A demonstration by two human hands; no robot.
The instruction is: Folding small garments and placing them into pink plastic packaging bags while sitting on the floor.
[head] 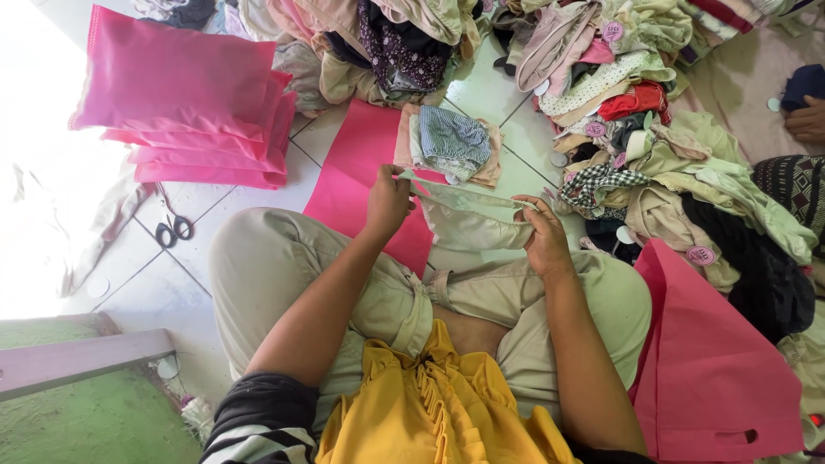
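A small pale green garment [471, 219] is stretched flat between the person's two hands, just above the knees of their crossed legs. The left hand [388, 202] is pinched shut on its upper left corner and the right hand [543, 241] is clamped on its right edge, so the cloth hangs taut and its shape shows plainly.

Just beyond it, a small folded stack of clothes [449, 142] with a checked piece on top rests on a flat pink bag [361, 167] spread on the tiled floor [185, 283], within easy reach. To the right lies a big loose heap of garments [679, 146], several bearing round pink tags. Another pink bag [713, 378] leans by the right knee. On the left, a pile of pink bags [185, 99] lies stacked, with black scissors [172, 228] on the tiles beside it. Another person's hand [808, 120] shows at the far right edge.
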